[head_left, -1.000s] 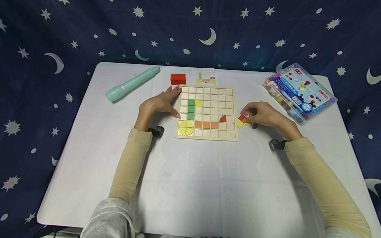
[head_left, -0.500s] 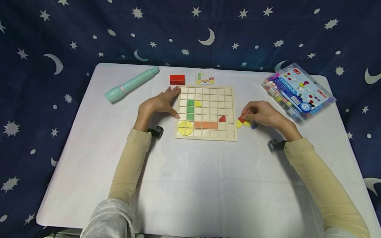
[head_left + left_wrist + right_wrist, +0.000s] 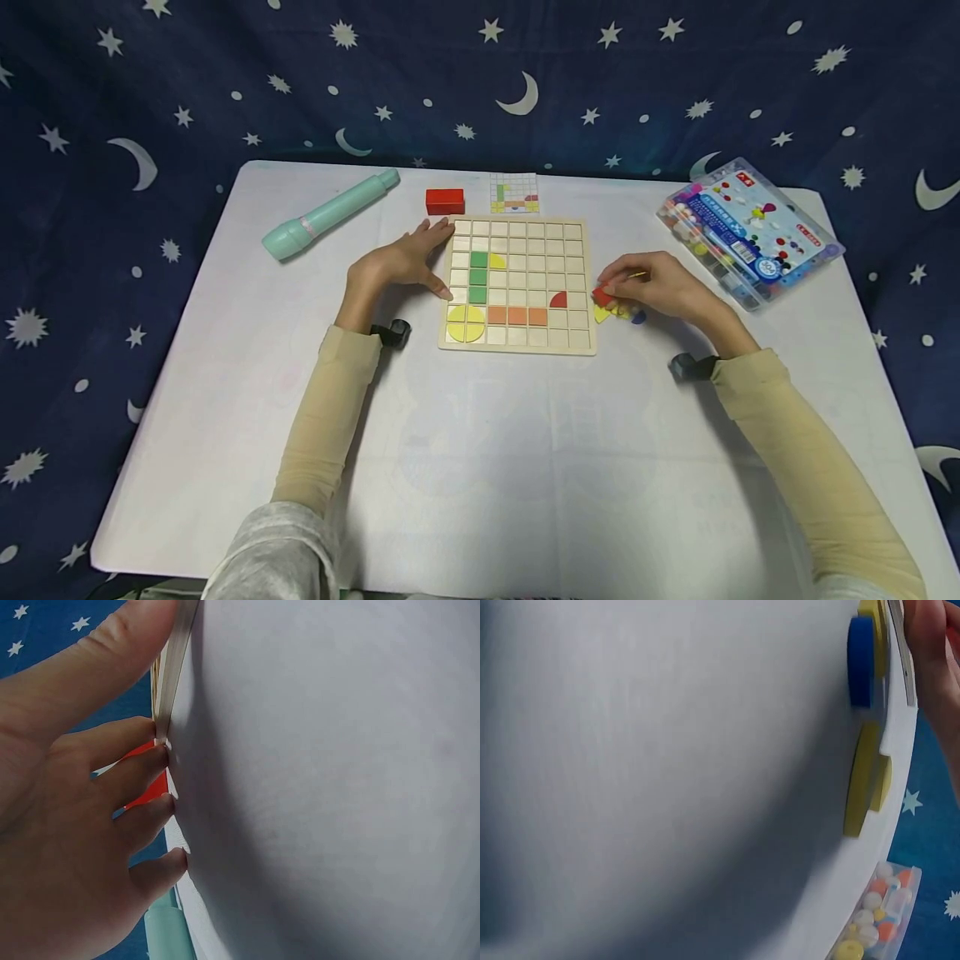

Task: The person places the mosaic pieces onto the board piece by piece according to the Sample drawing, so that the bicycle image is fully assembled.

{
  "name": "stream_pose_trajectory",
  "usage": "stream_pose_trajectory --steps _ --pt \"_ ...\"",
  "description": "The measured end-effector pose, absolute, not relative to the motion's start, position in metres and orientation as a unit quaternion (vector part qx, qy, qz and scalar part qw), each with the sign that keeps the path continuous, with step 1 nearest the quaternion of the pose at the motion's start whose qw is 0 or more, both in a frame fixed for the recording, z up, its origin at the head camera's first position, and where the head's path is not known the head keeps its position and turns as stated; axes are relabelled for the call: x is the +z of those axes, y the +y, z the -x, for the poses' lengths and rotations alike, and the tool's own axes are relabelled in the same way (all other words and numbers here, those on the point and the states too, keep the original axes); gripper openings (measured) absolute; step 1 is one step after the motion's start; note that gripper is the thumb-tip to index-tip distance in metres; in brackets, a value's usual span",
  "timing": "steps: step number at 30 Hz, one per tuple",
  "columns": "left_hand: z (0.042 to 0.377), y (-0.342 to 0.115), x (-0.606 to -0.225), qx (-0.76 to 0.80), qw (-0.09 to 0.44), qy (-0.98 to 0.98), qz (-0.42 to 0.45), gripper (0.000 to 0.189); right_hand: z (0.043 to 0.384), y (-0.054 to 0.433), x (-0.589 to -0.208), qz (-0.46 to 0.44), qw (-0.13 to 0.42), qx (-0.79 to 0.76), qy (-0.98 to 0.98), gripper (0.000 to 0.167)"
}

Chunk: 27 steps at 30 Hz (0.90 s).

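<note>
A wooden grid board [image 3: 528,279] lies mid-table, bearing green squares [image 3: 477,275], orange squares [image 3: 517,316], a yellow circle [image 3: 466,323] made of quarter pieces, one more yellow quarter [image 3: 497,262] and a red quarter [image 3: 558,300]. Along the board's left edge rests my left hand [image 3: 397,260], thumb and fingers spread; the left wrist view shows its fingertips by the board's side [image 3: 178,667]. My right hand [image 3: 656,282] pinches a small red tile [image 3: 602,297] just off the board's right edge. Beneath it lie yellow pieces [image 3: 861,780] and a blue piece [image 3: 860,661].
Behind the board are a red block [image 3: 445,202] and a small pattern card [image 3: 514,193]. A mint-green tube [image 3: 330,215] lies at the back left. A clear case of colourful beads [image 3: 750,233] occupies the back right, before a starry curtain [image 3: 420,75].
My right hand has lifted the red tile from the loose pieces and shifted slightly left toward the board. My left hand keeps its place at the board's edge.
</note>
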<state>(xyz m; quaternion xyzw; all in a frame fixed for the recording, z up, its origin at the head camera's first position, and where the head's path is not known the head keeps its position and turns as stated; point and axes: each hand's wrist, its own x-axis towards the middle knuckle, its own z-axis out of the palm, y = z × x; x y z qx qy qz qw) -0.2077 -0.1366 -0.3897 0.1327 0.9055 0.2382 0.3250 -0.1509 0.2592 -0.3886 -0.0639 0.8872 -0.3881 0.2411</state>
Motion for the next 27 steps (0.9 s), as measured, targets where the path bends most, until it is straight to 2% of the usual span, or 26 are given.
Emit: stream_pose_trajectory --steps 10,18,27 --pt "0.208 -0.138 -0.391 0.240 0.326 0.904 -0.135 0.120 0.152 0.248 -0.391 0.064 0.285 -0.416 0.861 0.034" --pt "0.209 -0.138 -0.390 0.240 0.327 0.904 -0.137 0.119 0.152 0.238 -0.395 0.058 0.276 -0.410 0.868 0.032" --pt "0.210 -0.138 -0.391 0.237 0.327 0.904 -0.138 0.119 0.152 0.230 -0.396 0.093 0.248 -0.378 0.887 0.031"
